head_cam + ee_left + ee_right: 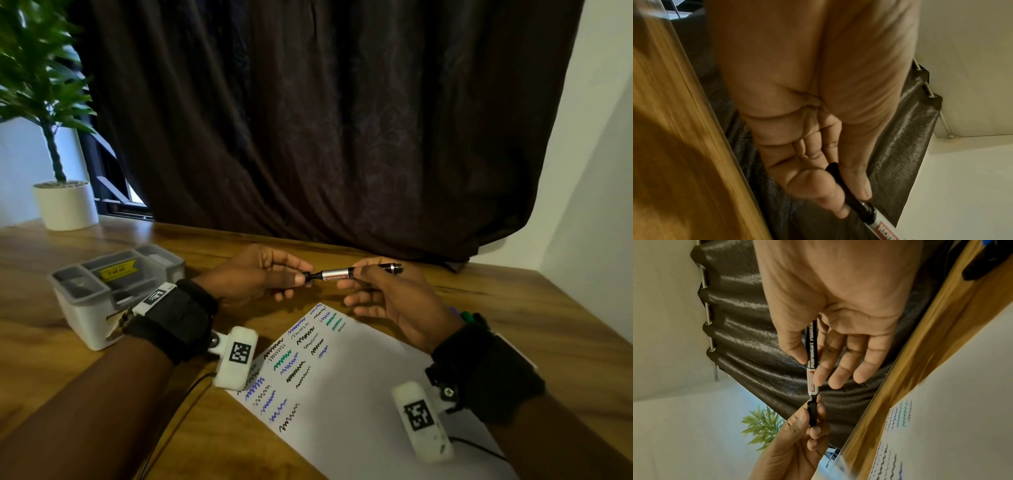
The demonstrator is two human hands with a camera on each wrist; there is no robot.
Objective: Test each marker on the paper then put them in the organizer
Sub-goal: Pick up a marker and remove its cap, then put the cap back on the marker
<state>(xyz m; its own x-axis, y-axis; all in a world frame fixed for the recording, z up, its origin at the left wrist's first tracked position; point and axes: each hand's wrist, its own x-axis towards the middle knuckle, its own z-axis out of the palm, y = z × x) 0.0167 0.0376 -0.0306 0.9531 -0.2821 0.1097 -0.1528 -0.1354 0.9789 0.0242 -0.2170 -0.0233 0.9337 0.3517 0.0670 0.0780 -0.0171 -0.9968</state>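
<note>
A black marker with a silver, red-lettered barrel is held level above the table, just beyond the white paper. My left hand pinches its black cap end between thumb and fingers. My right hand pinches the barrel with thumb and index finger, the other fingers spread straight. The cap sits at the barrel's end; whether it is fully seated is unclear. The paper carries several wavy test lines in black, blue and green. The grey-and-white organizer stands at the left behind my left wrist.
More markers, green and purple ends showing, lie on the wooden table behind my right wrist. A potted plant stands at the far left corner. A dark curtain hangs along the table's back edge. Cables trail from both wrist cameras.
</note>
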